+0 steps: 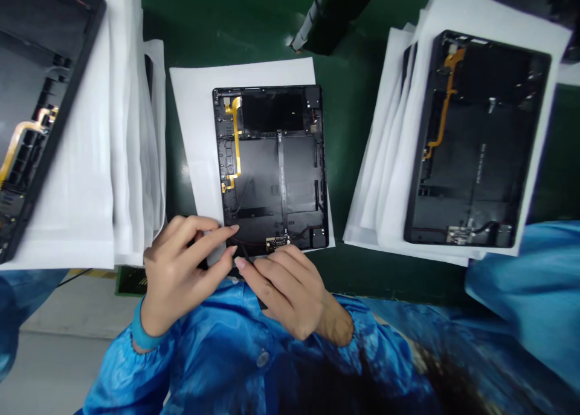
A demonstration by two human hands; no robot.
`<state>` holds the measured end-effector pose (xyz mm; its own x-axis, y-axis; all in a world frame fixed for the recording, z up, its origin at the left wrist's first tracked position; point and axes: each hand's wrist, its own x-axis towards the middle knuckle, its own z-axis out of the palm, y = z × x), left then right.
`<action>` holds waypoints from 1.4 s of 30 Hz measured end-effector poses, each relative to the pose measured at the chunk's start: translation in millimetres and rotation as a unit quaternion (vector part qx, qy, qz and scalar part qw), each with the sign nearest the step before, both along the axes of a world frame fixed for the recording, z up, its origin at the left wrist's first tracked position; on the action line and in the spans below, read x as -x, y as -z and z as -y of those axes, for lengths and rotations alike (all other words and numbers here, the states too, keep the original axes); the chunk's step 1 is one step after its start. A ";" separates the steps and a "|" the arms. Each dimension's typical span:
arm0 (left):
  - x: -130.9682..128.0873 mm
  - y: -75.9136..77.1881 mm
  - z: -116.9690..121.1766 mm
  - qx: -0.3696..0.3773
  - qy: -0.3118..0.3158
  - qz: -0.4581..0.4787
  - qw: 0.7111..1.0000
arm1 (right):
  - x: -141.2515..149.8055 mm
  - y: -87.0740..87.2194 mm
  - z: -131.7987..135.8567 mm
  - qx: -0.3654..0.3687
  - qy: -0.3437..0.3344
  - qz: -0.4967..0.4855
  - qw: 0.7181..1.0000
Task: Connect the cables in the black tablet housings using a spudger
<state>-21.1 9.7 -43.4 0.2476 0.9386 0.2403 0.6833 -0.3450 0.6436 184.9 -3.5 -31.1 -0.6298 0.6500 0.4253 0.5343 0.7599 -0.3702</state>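
An opened black tablet housing (258, 161) lies in front of me on a white foam sheet (194, 119). Inside it are an orange ribbon cable (236, 143), a long dark flat cable (281, 179) and a small circuit board (277, 242) at the near edge. My left hand (181, 264) is at the near left corner, thumb and forefinger apart, with nothing visible between them. My right hand (290, 288) is closed round a slim black tool (246, 253), whose tip points into that same corner. The exact contact of the tip is too small to make out.
To the right, another tablet housing (480, 143) rests on a stack of foam sheets (376, 179). A further housing (40, 101) lies on a foam stack (131, 161) at left. A dark post (335, 16) stands on the green tabletop (217, 22). Blue-clothed people flank me.
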 end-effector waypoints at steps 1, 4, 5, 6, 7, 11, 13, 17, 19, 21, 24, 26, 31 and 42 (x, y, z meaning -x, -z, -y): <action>-0.2 -0.2 -0.2 0.001 -0.002 0.001 1.000 | 0.3 0.8 0.3 -0.002 0.004 0.001 1.000; -1.0 -1.0 -0.7 -0.002 -0.006 0.009 1.000 | 1.8 3.7 2.0 -0.013 0.027 -0.002 1.000; -1.2 -1.3 -0.8 -0.002 -0.006 0.012 1.000 | 2.3 4.7 2.7 -0.015 0.034 -0.006 0.999; -1.5 -1.6 -0.9 -0.001 -0.006 0.013 1.000 | 2.9 5.6 3.4 -0.015 0.038 -0.010 0.999; -1.8 -1.8 -0.9 0.002 -0.006 0.016 1.000 | 3.3 6.6 4.0 -0.014 0.040 -0.014 0.999; -2.4 -2.1 -0.3 0.002 -0.010 0.024 1.000 | 3.8 10.9 5.6 -0.016 0.052 -0.038 0.998; -2.1 -1.8 -0.1 0.001 -0.008 0.024 1.000 | 3.6 12.9 5.8 -0.018 0.061 -0.049 0.997; -0.8 -0.8 0.5 0.000 0.004 0.020 1.000 | 3.8 13.9 6.3 -0.010 0.083 -0.051 0.995; -0.5 -0.4 1.2 -0.001 0.004 0.019 1.000 | 4.6 13.2 6.9 -0.006 0.082 -0.045 0.996; -0.7 -0.3 2.0 0.006 -0.002 0.021 1.000 | 5.6 12.1 7.5 -0.002 0.083 -0.043 0.996; -0.8 0.0 2.7 0.015 -0.006 0.033 0.999 | 6.5 8.8 6.2 0.012 0.088 -0.060 0.994; -0.2 0.7 3.0 0.017 -0.003 0.036 0.999 | 6.0 4.8 3.4 0.039 0.079 -0.073 0.993; 4.1 3.5 4.2 0.017 0.006 0.030 0.999 | 3.2 -3.4 -4.5 0.106 0.117 -0.181 0.971; 3.5 9.9 4.6 -0.006 0.003 0.034 0.999 | 21.3 -5.6 -5.9 0.137 0.164 -0.080 0.974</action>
